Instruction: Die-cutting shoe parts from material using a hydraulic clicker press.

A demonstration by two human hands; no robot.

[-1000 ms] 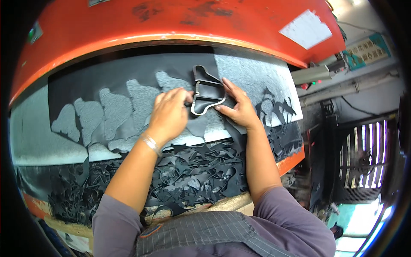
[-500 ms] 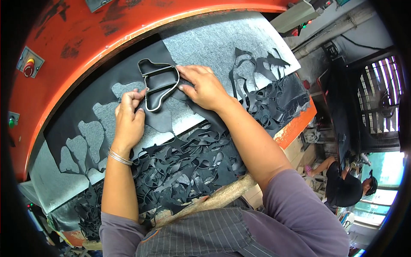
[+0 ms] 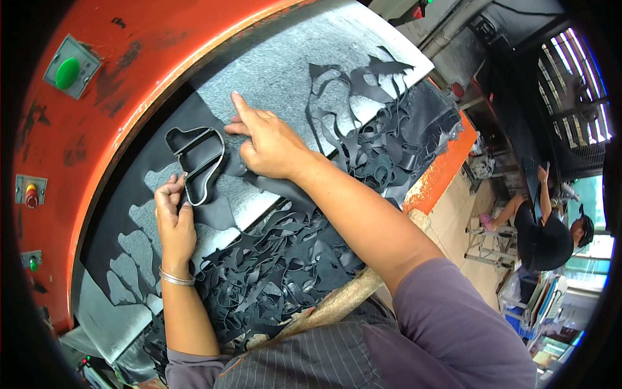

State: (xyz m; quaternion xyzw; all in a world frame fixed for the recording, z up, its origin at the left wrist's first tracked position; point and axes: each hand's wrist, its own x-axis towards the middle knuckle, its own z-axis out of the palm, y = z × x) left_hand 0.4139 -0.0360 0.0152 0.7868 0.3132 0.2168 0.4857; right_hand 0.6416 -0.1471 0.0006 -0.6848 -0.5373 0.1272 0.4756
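Observation:
A metal-edged cutting die (image 3: 222,153), a curved outline with two crossbars, lies on the dark leather sheet (image 3: 139,155). My left hand (image 3: 173,217), a silver bangle at its wrist, grips the die's lower left edge with curled fingers and thumb. Apart from the die, to its right, my right hand (image 3: 272,142) hovers over the pale cutting board (image 3: 278,71). Its index finger is stretched out, the other fingers are partly bent, and nothing is in it. Several cut-out gaps in the leather left of the die show the grey board.
Dark leather scraps (image 3: 278,259) pile up along the board's near side. The curved orange machine body (image 3: 123,58) bears a green button (image 3: 67,73) and a red-and-yellow button (image 3: 31,196). At the far right another person (image 3: 547,236) sits working.
My right hand has left the die and moved up, its index finger now extended. My left hand stays on the die. The whole view has shifted and turned.

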